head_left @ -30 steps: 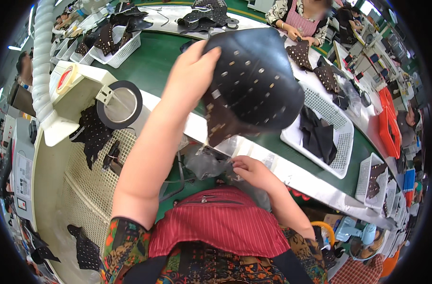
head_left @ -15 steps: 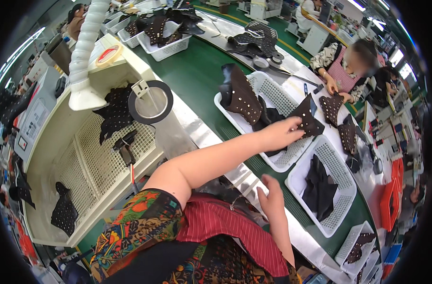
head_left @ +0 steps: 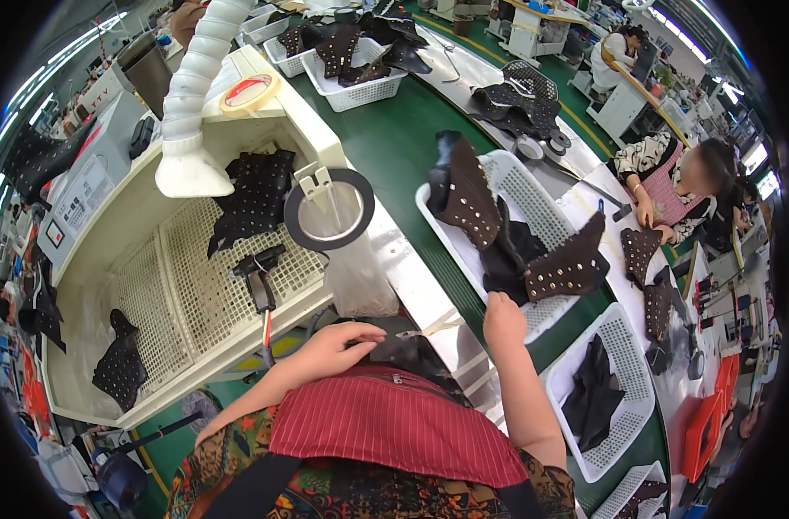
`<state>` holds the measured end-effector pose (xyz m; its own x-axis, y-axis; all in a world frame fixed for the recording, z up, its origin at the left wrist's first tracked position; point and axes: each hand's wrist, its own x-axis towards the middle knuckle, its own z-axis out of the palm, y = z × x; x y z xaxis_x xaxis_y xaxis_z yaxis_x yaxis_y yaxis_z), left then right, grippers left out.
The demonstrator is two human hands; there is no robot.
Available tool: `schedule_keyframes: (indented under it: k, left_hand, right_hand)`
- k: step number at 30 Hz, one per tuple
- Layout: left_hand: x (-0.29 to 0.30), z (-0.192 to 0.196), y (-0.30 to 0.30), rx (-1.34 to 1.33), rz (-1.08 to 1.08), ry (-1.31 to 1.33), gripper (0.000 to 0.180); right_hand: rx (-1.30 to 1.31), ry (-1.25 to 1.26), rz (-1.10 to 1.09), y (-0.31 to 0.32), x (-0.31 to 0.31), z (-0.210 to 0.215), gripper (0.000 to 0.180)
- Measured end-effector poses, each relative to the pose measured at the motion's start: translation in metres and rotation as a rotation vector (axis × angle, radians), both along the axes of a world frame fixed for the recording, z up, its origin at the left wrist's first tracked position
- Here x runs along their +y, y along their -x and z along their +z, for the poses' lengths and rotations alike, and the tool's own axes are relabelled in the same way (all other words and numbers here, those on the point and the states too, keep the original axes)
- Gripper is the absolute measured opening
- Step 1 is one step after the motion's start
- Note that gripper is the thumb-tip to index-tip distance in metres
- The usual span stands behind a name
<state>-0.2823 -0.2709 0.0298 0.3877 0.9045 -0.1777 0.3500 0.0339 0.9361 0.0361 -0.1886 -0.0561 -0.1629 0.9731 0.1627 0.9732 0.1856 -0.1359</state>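
My left hand (head_left: 338,342) lies low by my red striped apron (head_left: 394,424), fingers stretched out flat and touching a dark piece (head_left: 405,350) at my lap. My right hand (head_left: 502,311) is curled into a fist with nothing visible in it, at the near rim of a white mesh basket (head_left: 533,173). In that basket lie several dark leather pieces. A brown studded piece (head_left: 567,268) lies just beyond my right hand and another studded piece (head_left: 468,195) lies further back.
The basket sits on a green conveyor belt (head_left: 403,130), with a second basket (head_left: 597,394) of black pieces to the right. On my left are a white perforated workstation (head_left: 187,277), a ring lamp (head_left: 329,209), a white hose (head_left: 195,95) and a black-handled tool (head_left: 260,277). Another person (head_left: 671,173) works across the belt.
My left arm lowered a large studded piece toward the basket, then drew back to my lap empty. The studded piece now lies in the basket. My right hand stayed by the basket's near edge.
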Motion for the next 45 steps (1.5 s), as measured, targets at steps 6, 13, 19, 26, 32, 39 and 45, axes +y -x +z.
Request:
schedule_keyframes:
  k: [6,13,19,26,32,39,45]
  left_hand:
    - [-0.005,0.024,0.043,0.065,0.181,-0.051,0.026]
    - [-0.017,0.036,0.1,0.182,0.344,-0.173,0.024]
    - [-0.019,0.034,0.13,0.146,0.48,-0.046,0.022]
    - [0.0,0.028,0.136,0.244,0.356,-0.209,0.023]
    - [0.026,0.036,0.116,0.21,0.163,-0.287,0.024]
    - [0.032,0.02,0.06,0.146,-0.049,-0.273,0.025]
    - [0.033,0.016,-0.024,0.05,-0.324,-0.178,0.021]
  right_hand:
    - [0.119,0.02,0.042,0.087,0.08,-0.003,0.007]
    - [0.131,0.042,0.047,0.163,0.159,-0.006,0.008]
    - [0.091,0.035,0.121,0.188,0.19,-0.008,0.008]
    - [0.098,0.055,0.194,0.203,0.208,0.001,0.02]
    - [0.27,-0.223,0.298,0.16,0.141,0.014,0.044]
    - [0.429,-0.195,0.218,0.09,0.013,0.008,0.02]
    - [0.444,-0.136,0.072,0.031,-0.096,-0.006,0.02]
